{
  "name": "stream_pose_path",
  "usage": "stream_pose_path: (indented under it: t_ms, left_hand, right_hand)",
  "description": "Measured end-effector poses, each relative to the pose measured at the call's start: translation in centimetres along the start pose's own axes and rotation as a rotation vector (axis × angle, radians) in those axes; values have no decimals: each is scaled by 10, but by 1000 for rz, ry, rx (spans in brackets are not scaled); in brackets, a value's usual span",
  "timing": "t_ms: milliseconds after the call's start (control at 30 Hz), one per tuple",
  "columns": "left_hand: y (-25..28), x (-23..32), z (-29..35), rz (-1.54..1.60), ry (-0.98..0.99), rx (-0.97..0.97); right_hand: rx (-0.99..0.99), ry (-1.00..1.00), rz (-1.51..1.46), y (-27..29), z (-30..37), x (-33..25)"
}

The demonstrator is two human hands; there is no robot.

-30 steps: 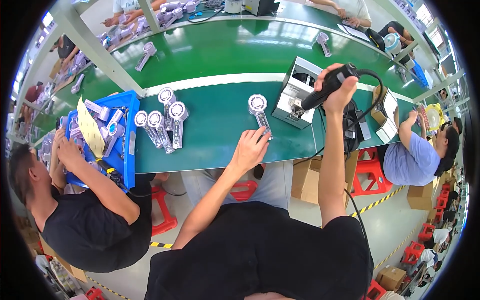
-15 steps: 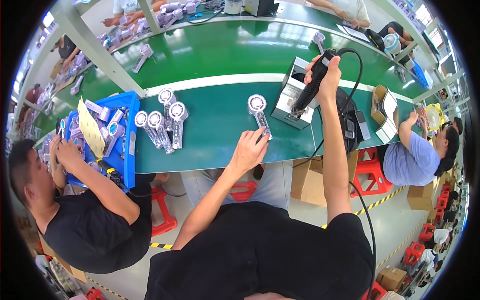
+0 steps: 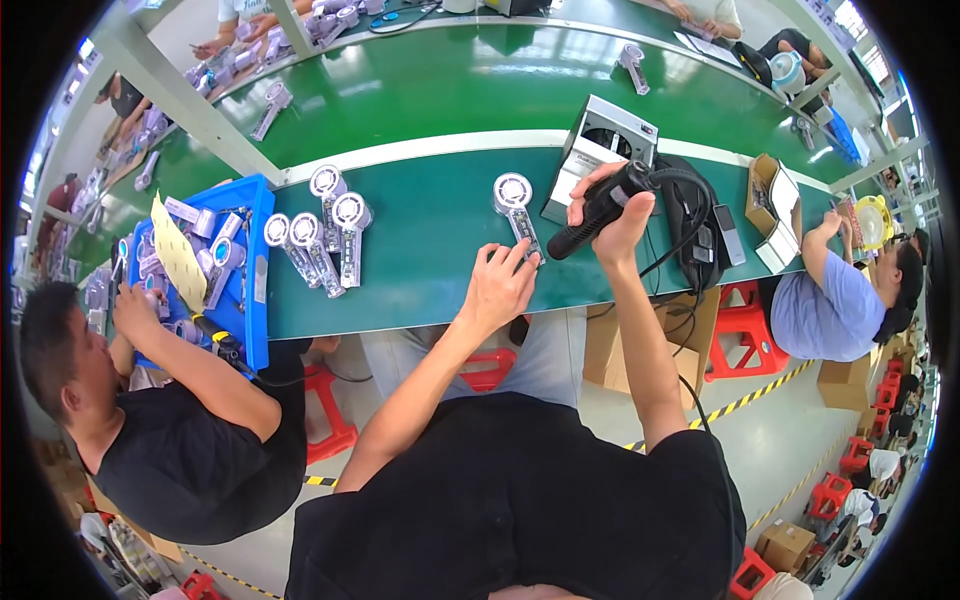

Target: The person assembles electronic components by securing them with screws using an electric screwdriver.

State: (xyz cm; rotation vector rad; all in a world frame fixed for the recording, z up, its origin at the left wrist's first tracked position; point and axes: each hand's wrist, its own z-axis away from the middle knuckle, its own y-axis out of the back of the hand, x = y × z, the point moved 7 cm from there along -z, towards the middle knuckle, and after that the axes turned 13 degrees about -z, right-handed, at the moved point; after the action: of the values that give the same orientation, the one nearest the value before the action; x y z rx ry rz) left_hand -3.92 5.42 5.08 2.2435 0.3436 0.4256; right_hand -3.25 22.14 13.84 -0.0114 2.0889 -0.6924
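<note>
On the green table in front of me lies a lavender handheld fan [image 3: 513, 192], its round head away from me and its handle open on circuit parts. The fingers of my left hand [image 3: 500, 288] grip the near end of that handle. My right hand [image 3: 618, 225] is wrapped round a black electric screwdriver [image 3: 592, 218]. The tool is tilted, its front end pointing left toward the fan's handle and a little apart from it. Its bit is too hard to make out. Behind my right hand stands a grey box-shaped screw feeder [image 3: 606, 140].
Several similar fans [image 3: 340, 232] lie to the left, beside a blue bin [image 3: 262, 262] of fan parts. A co-worker [image 3: 190, 420] sits there. A black bag [image 3: 695, 235] and an open carton [image 3: 768, 212] are on the right. A cable trails from the screwdriver. A green conveyor [image 3: 430, 95] runs beyond.
My right hand has brought the screwdriver from the screw feeder nearer to me and toward the fan, tilting it. My left hand stays on the fan's handle.
</note>
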Motion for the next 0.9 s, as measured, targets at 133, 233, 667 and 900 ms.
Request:
stream_pose_path:
  t_ms: [133, 233, 667, 900]
  left_hand:
    - [-2, 0, 1, 1, 5, -7]
    - [-2, 0, 2, 0, 12, -4]
    - [-3, -1, 2, 37, 9, -6]
    - [3, -1, 1, 55, 15, -32]
  right_hand:
    - [19, 39, -8, -9, 5, -3]
    - [11, 33, -10, -10, 14, -3]
    - [9, 70, -97, -1, 30, 9]
    - [-75, -24, 11, -4, 3, -13]
